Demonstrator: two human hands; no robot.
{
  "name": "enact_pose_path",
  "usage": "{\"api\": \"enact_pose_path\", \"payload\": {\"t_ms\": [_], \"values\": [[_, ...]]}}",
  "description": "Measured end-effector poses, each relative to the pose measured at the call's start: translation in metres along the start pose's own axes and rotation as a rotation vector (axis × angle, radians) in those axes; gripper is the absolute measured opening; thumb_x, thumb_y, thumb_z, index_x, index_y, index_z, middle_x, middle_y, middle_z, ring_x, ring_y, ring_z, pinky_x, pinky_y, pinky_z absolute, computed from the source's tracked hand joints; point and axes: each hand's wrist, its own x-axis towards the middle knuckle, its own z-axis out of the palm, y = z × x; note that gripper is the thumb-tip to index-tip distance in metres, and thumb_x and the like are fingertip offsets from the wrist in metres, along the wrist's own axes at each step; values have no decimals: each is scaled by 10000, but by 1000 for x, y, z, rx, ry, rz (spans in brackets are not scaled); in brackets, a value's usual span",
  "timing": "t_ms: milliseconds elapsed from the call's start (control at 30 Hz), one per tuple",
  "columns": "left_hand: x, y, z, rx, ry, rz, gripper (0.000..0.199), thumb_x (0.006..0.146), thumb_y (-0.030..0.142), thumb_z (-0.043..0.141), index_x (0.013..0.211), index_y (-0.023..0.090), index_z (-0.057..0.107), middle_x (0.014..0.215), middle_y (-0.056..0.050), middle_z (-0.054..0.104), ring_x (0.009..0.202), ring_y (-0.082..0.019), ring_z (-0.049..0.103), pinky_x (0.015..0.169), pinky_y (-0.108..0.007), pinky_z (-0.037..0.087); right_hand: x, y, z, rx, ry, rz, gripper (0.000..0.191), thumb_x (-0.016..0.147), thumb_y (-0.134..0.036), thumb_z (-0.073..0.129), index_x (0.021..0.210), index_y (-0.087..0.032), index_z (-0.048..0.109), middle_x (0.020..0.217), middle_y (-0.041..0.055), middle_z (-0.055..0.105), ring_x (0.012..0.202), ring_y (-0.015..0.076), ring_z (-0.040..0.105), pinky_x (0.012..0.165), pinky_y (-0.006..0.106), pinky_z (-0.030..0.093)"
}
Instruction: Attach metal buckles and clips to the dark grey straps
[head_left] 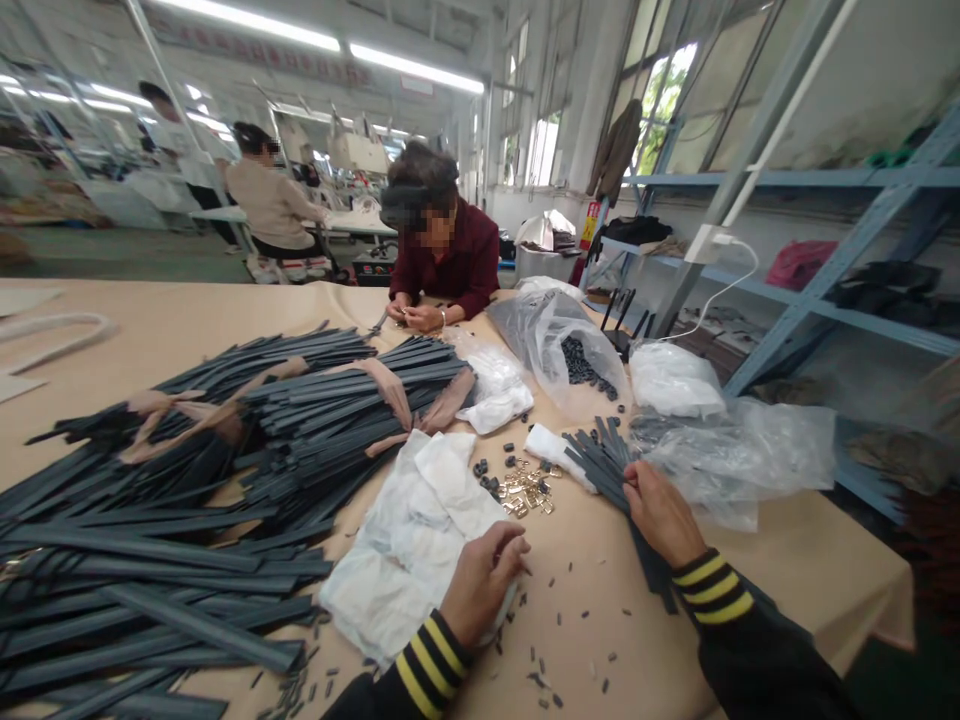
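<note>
My right hand (664,515) is closed at the edge of a small bundle of dark grey straps (602,455), its fingertips pinched on a strap. The straps' lower ends (654,565) run under the hand toward me. My left hand (486,582) hovers over the edge of a crumpled white cloth (397,540), fingers loosely bent and apart, with nothing visible in them. Just beyond it lie a pile of gold-coloured metal buckles (527,490) and several small black loops (487,480). Tiny dark cut pieces (541,665) are scattered on the tan table cover between my hands.
Large piles of dark straps (150,560) cover the left, one bundle tied with a tan fabric strip (386,390). Across the table (817,560), a person in dark red (472,250) handles something small. Plastic bags (559,330) stand at the back right, beside blue shelves (780,290).
</note>
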Motion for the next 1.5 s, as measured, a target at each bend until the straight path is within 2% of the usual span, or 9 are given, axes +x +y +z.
{"api": "enact_pose_path", "payload": {"t_ms": [133,233,367,733,967,1067,1233,1333,1500], "values": [[-1,2,-1,-258,-21,-86,316,782,413,453,939,143,493,696,-12,581,503,-87,522,472,-204,422,-23,-66,-4,544,-427,-222,73,784,-185,428,814,-193,495,722,-3,525,633,127,527,574,239,451],[-1,3,-4,-340,-6,-169,297,775,434,453,725,142,477,498,43,500,350,-45,407,349,-154,309,-38,-94,9,952,-729,-74,66,781,-230,462,794,-170,486,617,-38,468,516,91,473,425,186,422],[0,1,-9,-404,-21,-236,366,773,468,436,600,146,446,373,58,439,275,-34,343,308,-142,246,-46,-94,22,1259,-800,96,183,761,-298,534,850,-140,517,709,-13,484,599,91,486,413,156,422],[0,4,-9,-408,-67,-215,335,742,461,501,633,151,436,398,63,466,280,-31,353,303,-143,242,-50,-94,30,1328,-780,145,255,758,-380,552,824,-137,508,676,-12,543,510,64,478,386,137,359],[7,0,-25,-558,176,-208,331,736,448,520,637,159,391,385,99,381,291,-16,298,312,-134,198,-76,-94,8,1106,-1225,-12,318,802,-408,477,733,-112,571,650,47,640,531,103,590,498,197,427],[4,6,-22,-592,93,-203,353,744,492,484,762,140,459,555,26,545,404,-53,477,364,-148,311,-71,-88,1,1312,-826,154,286,788,-401,513,803,-129,599,753,60,658,603,117,607,534,213,461],[-12,11,-7,-643,-441,-289,422,689,439,592,944,122,476,893,-116,627,728,-152,619,627,-247,460,-44,-67,2,1612,83,483,210,776,-382,543,920,-230,546,979,25,639,939,159,589,812,317,482],[-16,7,-2,-633,-635,-340,386,667,376,638,916,123,488,751,-77,645,572,-123,607,517,-215,453,-42,-61,5,1616,196,451,190,793,-384,517,923,-247,530,1083,18,602,1059,174,525,911,384,420],[-10,5,-3,-676,-403,-369,308,697,401,587,731,108,497,538,-12,591,361,-59,502,329,-137,368,-64,-55,2,1593,184,490,159,790,-363,527,894,-251,570,1059,12,616,1052,180,529,923,385,410]]}}
